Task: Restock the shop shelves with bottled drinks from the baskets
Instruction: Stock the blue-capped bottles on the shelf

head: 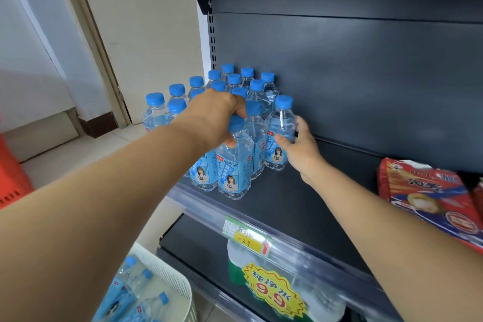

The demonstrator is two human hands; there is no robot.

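Clamping front bottle [234,167] by the neck under left grip [217,117], end bottle [281,123] round its body in right grip [300,146], likely squaring both on shelf [287,191] against pack [235,78] just behind.

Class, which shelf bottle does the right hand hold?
The rightmost bottle, at the group's edge; the right hand grips its body. The left hand grips the front bottle by its neck.

Bare forearms [104,191] – unsleeved to the left hand [217,117] and right hand [300,146].
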